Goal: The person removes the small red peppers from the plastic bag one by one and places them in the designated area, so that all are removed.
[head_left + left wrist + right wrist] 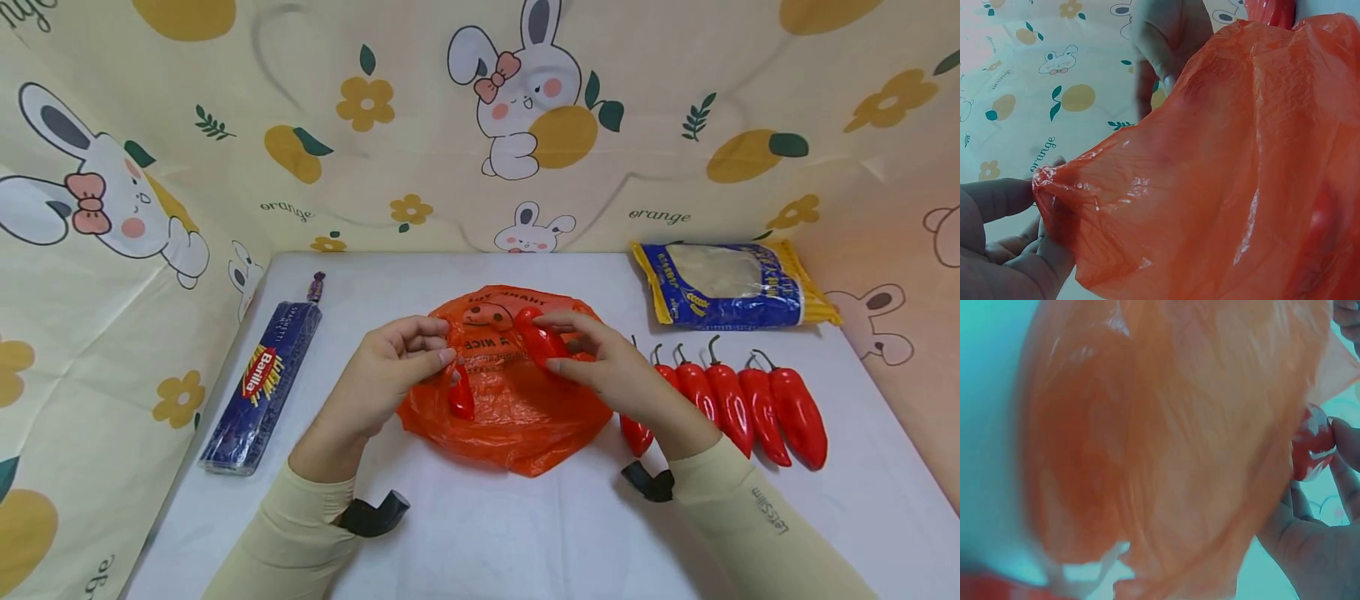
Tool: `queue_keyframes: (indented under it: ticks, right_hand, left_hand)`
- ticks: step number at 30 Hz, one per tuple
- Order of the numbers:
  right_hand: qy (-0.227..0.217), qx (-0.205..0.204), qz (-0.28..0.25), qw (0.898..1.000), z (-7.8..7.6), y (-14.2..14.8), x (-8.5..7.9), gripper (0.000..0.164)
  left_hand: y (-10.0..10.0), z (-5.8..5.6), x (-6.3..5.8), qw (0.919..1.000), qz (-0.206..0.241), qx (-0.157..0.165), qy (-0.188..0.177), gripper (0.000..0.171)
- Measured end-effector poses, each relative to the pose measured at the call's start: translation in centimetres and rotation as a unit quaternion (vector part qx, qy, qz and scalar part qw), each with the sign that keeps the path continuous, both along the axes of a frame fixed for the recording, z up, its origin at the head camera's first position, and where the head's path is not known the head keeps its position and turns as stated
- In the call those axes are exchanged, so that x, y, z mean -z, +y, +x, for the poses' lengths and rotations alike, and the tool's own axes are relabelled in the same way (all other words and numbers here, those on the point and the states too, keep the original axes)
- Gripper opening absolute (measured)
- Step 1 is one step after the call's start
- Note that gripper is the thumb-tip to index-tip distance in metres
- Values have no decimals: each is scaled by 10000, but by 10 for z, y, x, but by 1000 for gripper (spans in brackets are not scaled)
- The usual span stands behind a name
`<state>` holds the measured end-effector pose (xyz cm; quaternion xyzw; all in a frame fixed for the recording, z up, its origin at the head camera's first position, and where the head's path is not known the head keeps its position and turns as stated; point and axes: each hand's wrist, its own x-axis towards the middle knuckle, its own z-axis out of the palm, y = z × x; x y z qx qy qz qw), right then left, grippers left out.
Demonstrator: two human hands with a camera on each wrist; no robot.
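An orange-red plastic bag with black print lies across the middle of the table. My left hand pinches its rim between thumb and fingers; the left wrist view shows the film drawn taut to the fingertips. Between the thumb and fingers of my right hand is a glossy red pepper, held over the bag. The right wrist view shows the rounded end of this pepper beside the film. Another red pepper shows at the bag's left part, just below my left fingertips.
Several red peppers with curved stems lie in a row at the right, partly hidden by my right forearm. Behind them is a blue and yellow packet with a see-through window. A dark blue spaghetti pack lies at left, a small purple-wrapped piece at its far end.
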<state>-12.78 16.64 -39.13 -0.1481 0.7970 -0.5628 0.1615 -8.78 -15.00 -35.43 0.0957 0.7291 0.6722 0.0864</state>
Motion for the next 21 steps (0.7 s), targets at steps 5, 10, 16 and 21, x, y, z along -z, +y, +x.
queue_keyframes:
  ticks: [5, 10, 16, 21]
  right_hand:
    - [-76, 211, 36, 9997, 6, 20, -2, 55]
    - [-116, 436, 34, 9990, 11, 43, 0, 55]
    - [-211, 756, 84, 9969, 18, 71, -2, 57]
    - [-208, 1047, 330, 9937, 24, 96, -3, 60]
  left_hand:
    - [0, 0, 0, 10000, -34, -16, -4, 34]
    - [0, 0, 0, 10000, -37, -23, 18, 34]
    - [-1, 0, 2, 10000, -34, -31, 9, 34]
    - [-1, 0, 1, 10000, -26, -40, 26, 33]
